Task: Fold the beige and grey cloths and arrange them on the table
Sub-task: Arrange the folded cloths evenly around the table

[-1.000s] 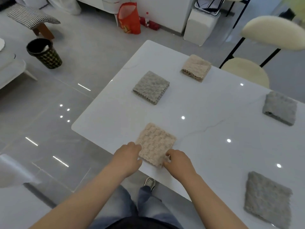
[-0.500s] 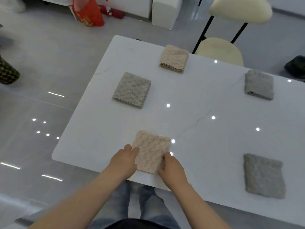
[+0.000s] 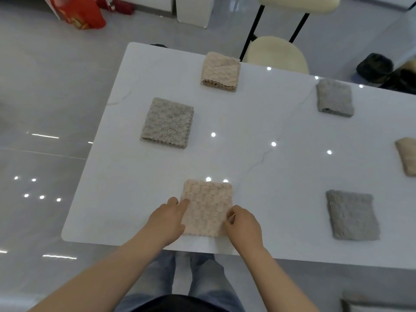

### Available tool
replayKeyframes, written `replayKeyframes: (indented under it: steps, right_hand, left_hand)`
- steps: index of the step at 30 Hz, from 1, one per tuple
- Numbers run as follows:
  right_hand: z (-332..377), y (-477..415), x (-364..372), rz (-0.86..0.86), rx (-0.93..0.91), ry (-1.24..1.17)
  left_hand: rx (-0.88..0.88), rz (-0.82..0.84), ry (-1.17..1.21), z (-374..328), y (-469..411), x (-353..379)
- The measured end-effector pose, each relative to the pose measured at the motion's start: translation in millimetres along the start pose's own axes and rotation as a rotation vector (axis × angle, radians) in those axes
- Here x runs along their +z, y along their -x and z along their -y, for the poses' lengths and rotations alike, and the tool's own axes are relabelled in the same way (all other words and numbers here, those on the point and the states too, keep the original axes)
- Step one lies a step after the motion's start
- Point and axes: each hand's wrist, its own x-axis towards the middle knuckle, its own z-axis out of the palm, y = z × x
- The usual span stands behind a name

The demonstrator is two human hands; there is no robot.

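The near beige cloth is sitting squarer than before — left hand touching its edge with straight fingers, right hand pinching the opposite edge.

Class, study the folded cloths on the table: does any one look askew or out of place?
Only mildly: the near-right grey cloth sits turned against the table edge, its sides slanting. The near beige cloth lies roughly square.

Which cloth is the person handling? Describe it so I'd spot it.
On the white table, look at the near edge, left end. A folded beige cloth lies there. It alone has the left hand and right hand on it.
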Motion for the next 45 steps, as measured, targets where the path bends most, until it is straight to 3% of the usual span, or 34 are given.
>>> replayKeyframes:
  steps: [12,15,23,33,45]
  right_hand:
    - [-5.3,-1.8,9.8,0.041,0.183,-0.169]
    - [-5.2,-4.6,10.0,0.073,0.170,-0.136]
    - [-12.5,-10.9,0.6,-0.050,0.077,-0.041]
    - [-20.8,-24.1,11.5,-0.006,0.141,-0.218]
    - [-47.6,-25.1,10.4,0.032,0.138,-0.196]
  left_hand:
    - [0.032,-0.015,0.042,-6.6,-1.7,5.5]
    - [0.030,-0.020,0.044,-6.8,-1.1,5.7]
    - [0.022,-0.051,0.065,-8.3,-4.4,5.9]
    - [0.024,-0.059,0.112,-11.5,-10.6,12.4]
    - [0.074,-0.090,0.124,-25.9,-20.9,12.3]
